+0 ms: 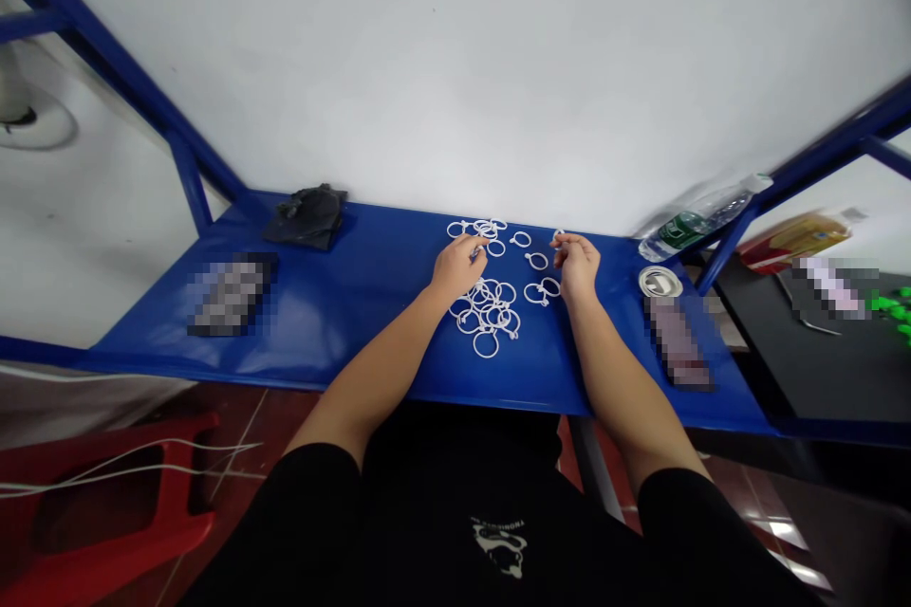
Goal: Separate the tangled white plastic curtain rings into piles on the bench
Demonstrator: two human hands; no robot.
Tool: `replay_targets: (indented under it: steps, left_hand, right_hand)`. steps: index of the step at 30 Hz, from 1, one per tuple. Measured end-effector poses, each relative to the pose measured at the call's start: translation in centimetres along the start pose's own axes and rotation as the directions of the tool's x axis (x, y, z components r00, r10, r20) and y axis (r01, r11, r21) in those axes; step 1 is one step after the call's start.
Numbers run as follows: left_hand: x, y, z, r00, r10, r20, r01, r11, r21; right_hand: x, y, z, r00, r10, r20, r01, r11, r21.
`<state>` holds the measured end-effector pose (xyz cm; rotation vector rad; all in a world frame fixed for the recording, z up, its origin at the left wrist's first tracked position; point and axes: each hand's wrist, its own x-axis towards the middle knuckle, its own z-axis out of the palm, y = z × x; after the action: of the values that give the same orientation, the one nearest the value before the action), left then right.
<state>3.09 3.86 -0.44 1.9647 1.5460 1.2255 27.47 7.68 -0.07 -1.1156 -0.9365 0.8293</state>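
White plastic rings with small eyelets, like curtain rings, lie on the blue table (399,303). Below and right of my left hand (461,264) is a heap of overlapping rings (486,343). Its index finger reaches over the far cluster of rings (456,229), with the thumb apart from it; nothing shows in its grasp. My right hand (579,264) has its fingers pinched together, and part of a white ring (559,233) shows at the fingertips. Between the hands lie single rings (538,261), and a pair (535,294) sits just left of my right wrist.
A black plastic bag (307,218) and a blurred dark object (233,294) lie on the left. To the right are a white roll (660,283), a blurred flat object (678,341) and a clear bottle (701,220). Blue frame bars (189,175) rise at both ends.
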Motion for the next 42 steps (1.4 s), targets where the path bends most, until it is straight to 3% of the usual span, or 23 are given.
replay_targets:
  steps: [8, 12, 20, 42]
  left_hand:
    - [0.0, 0.0, 0.1, 1.0, 0.002, -0.003, -0.002, 1.0, -0.009]
    - [0.0, -0.2, 0.2, 1.0, 0.009, -0.001, -0.009, 1.0, -0.008]
    - [0.0, 0.0, 0.1, 1.0, 0.015, 0.017, -0.014, 1.0, -0.009]
    - [0.0, 0.1, 0.1, 1.0, 0.012, 0.024, -0.011, 1.0, -0.019]
  right_hand:
    - [0.0, 0.3, -0.2, 0.998, -0.064, 0.002, 0.064, 0.996, -0.067]
    - [-0.5, 0.3, -0.1, 0.99, -0.126, 0.07, 0.132, 0.987, -0.093]
    - [-0.9, -0.2, 0.2, 0.992, -0.087, 0.095, 0.093, 0.994, -0.059]
    - [-0.7, 0.1, 0.0, 0.98, -0.122, 0.158, 0.134, 0.988, -0.073]
